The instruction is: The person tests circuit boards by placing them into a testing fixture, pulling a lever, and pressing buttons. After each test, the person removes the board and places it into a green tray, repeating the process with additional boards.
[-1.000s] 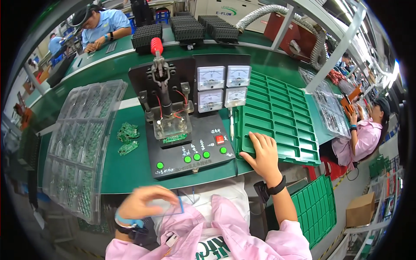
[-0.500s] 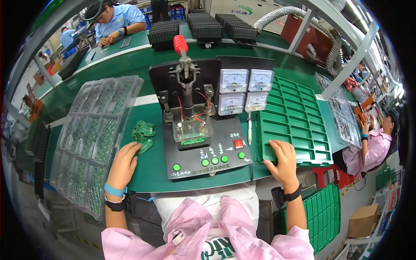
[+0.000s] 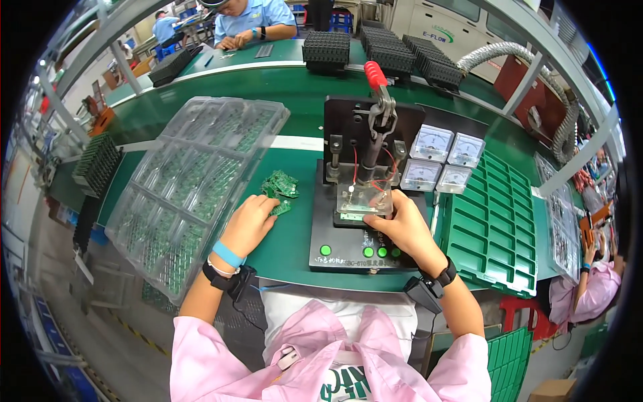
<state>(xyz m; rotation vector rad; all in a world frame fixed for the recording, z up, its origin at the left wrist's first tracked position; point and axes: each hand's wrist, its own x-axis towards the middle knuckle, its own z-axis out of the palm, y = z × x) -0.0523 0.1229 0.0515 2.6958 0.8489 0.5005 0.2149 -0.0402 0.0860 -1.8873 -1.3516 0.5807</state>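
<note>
My left hand (image 3: 249, 224) is at a small pile of green circuit boards (image 3: 280, 183), its thumb and fingers closed about the nearest board (image 3: 281, 207). In front of me stands a black test fixture (image 3: 323, 224) with a red-handled toggle clamp (image 3: 376, 77) and a clear pressure plate (image 3: 358, 198) wired in red. Below that plate sits a circuit board (image 3: 351, 216) in its slot. My right hand (image 3: 410, 231) reaches in from the right, thumb at this board's near edge and fingers curled beside the plate; the fingertips are partly hidden.
Left of the pile lies a clear compartment tray (image 3: 194, 161) holding many boards. Four-dial meters (image 3: 430, 143) stand behind the fixture's right side, a green compartment tray (image 3: 492, 224) beyond. Black racks (image 3: 326, 50) line the far bench, where a person in blue (image 3: 254, 23) works.
My right hand has moved from the green tray's edge to the fixture's slot. My left hand has closed on a board at the pile. The view has shifted left.
</note>
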